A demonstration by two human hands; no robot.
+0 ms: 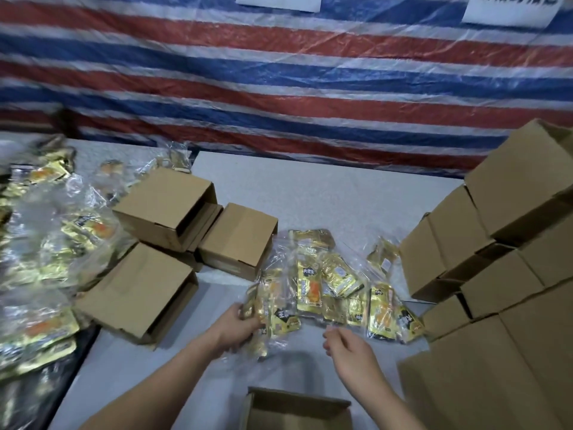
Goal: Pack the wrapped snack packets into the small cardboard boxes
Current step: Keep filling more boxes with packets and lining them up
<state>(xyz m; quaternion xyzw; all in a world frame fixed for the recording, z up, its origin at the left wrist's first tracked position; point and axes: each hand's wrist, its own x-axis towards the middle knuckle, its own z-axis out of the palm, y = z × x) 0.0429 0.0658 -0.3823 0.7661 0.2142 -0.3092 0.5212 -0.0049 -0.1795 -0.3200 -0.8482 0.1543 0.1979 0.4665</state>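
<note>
Head view: left hand (240, 321) gripping one end of a clear bag of gold snack packets (313, 283) on the grey tabletop (325, 193), fingers curled round the plastic. Right hand (344, 342) just beside the bag, fingers loosely bent, holding nothing (no contact discernible). Open cardboard box (297, 409) at near edge, apparently empty. Closed boxes (496, 243) stacked right. Step judged: gathering packets. Next: lift bundle, lower into the open box.

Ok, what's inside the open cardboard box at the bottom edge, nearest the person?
The open box shows only bare brown inner walls; no packets are visible inside. Its lower part is cut off by the frame, so the bottom cannot be seen. The gold packets lie on the table beyond it.
</note>
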